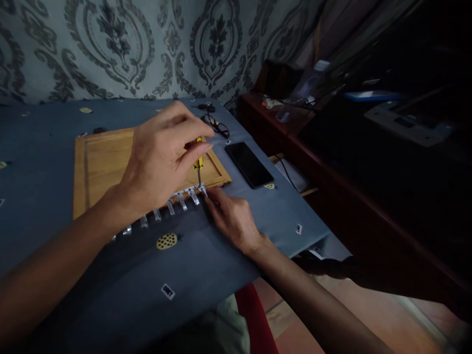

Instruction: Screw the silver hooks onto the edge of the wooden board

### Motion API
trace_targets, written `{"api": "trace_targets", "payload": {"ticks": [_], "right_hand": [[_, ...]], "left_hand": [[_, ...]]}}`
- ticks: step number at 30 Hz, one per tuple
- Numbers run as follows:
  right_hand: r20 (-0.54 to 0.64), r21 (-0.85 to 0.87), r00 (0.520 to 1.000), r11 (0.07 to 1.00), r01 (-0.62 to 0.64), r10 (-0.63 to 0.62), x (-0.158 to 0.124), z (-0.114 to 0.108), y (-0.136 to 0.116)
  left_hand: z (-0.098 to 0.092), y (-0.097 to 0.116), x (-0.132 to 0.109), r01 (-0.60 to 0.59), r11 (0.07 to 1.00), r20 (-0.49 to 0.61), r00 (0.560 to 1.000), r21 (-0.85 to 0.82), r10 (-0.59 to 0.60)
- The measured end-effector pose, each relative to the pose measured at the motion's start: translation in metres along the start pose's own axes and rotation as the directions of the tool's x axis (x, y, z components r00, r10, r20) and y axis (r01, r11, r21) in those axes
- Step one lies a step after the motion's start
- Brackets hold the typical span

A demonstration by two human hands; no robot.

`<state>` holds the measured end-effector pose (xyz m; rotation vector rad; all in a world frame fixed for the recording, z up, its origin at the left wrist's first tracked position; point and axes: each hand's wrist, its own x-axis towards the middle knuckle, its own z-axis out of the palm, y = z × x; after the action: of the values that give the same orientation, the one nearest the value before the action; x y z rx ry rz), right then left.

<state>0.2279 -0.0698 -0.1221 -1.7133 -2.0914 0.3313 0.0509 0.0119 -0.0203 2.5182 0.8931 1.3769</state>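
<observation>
A wooden panel [105, 162] with a raised frame lies on the table. Along its near edge runs a row of several clear plastic clips [181, 201], hanging over the side. My left hand [158, 152] pinches the top of a small yellow-and-black screwdriver [199, 161], which stands upright. The screwdriver's tip meets the strip of clips near the panel's right corner. Low beside that corner, my right hand [238, 221] has its fingers closed at the endmost clip [203, 190], seemingly steadying it. The left forearm hides part of the panel and the row.
A black phone [249, 164] lies right of the panel, with eyeglasses [217, 126] behind it. The blue tablecloth [206, 275] has pineapple prints. A dark wooden cabinet [280, 129] stands along the right, bearing a clear plastic bottle [308, 83]. A patterned curtain [158, 44] hangs at the back.
</observation>
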Motion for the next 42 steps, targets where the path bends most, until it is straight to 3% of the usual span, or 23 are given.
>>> {"api": "trace_targets", "payload": {"ticks": [6, 9, 18, 27, 31, 35, 42], "right_hand": [[0.006, 0.006, 1.0, 1.0, -0.003, 0.003, 0.0, 0.0, -0.001], [0.0, 0.014, 1.0, 1.0, 0.003, -0.003, 0.0, 0.0, 0.0], [-0.002, 0.021, 1.0, 1.0, 0.014, -0.014, 0.0, -0.001, 0.0], [0.001, 0.003, 1.0, 1.0, -0.004, 0.004, 0.0, 0.0, -0.001], [0.008, 0.003, 1.0, 1.0, -0.013, 0.013, 0.0, 0.001, -0.001], [-0.001, 0.016, 1.0, 1.0, -0.001, 0.001, 0.0, 0.002, 0.0], [-0.024, 0.021, 1.0, 1.0, -0.003, 0.004, -0.001, 0.002, 0.001]], "left_hand": [[0.006, 0.002, -0.004, 0.191, 0.937, 0.019, 0.981, -0.291, -0.194], [0.008, 0.0, -0.004, 0.234, 0.904, 0.045, 0.971, -0.357, -0.234], [-0.001, 0.0, 0.0, 0.063, 0.989, 0.064, 0.996, -0.133, -0.055], [0.0, 0.003, -0.002, 0.034, 0.999, 0.016, 0.999, -0.014, -0.033], [-0.004, 0.003, 0.0, -0.034, 0.999, 0.02, 0.999, -0.012, 0.034], [-0.007, 0.005, 0.003, 0.026, 0.998, 0.083, 0.996, -0.055, -0.021], [-0.005, 0.007, 0.0, 0.068, 0.996, 0.034, 0.997, -0.059, -0.066]]}}
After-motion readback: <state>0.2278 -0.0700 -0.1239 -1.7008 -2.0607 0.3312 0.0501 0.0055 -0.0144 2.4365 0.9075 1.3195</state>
